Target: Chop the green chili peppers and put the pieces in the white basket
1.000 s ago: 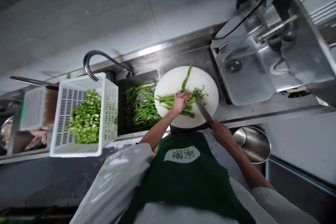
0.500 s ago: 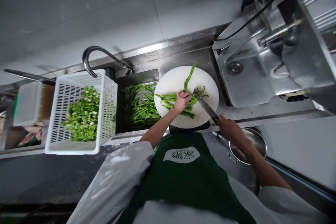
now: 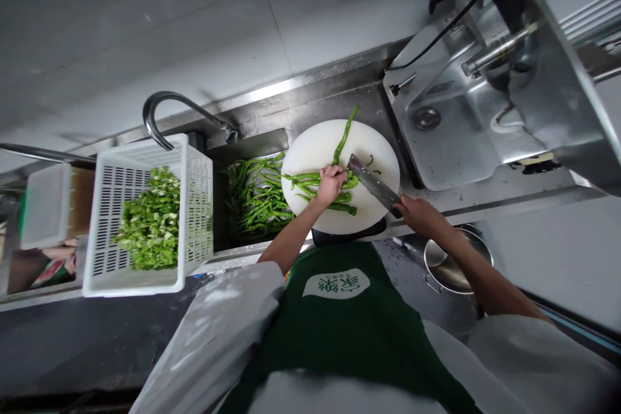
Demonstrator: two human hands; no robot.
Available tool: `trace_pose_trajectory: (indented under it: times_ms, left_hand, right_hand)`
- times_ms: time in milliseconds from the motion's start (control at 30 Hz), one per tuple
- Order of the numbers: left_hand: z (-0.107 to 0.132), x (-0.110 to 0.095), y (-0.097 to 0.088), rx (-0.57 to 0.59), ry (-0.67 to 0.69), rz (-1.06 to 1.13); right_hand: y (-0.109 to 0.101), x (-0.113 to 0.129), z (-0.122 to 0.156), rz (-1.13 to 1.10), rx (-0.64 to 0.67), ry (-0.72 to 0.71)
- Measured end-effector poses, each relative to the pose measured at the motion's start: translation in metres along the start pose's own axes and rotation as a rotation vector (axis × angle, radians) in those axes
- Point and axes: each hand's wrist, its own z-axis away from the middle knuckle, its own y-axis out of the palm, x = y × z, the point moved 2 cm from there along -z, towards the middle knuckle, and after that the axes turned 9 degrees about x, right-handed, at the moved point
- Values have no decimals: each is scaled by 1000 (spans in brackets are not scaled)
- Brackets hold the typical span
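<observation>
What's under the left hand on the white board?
A bunch of long green peppers lies under the left hand on the round white board. The hand covers their middles, so their number is hidden.

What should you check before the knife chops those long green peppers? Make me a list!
1. Left hand holding the peppers down: ok.
2. Right hand gripping the cleaver handle: ok.
3. Blade clear of the holding hand: cannot tell.
4. Peppers lying on the cutting board: ok.
5. Every pepper fully on it: not ok, a stray pepper pokes past the far rim.
</observation>
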Motion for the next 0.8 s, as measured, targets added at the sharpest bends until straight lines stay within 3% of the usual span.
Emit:
trace_pose_trajectory:
  times_ms: [200,433,667,800]
  left_hand:
    - [2,1,3,-18,2,14]
    - [2,-2,2,-4,-11,18]
    - [2,1,2,14,24,31]
    - [6,-4,0,23,-24,-15]
  right_hand:
    - [16,4,6,23,-6,29]
    - [11,-1,14,20,-11,21]
    - [-5,19,-16,-8,17,-39]
    - [2,23,-21,-9,16,-52]
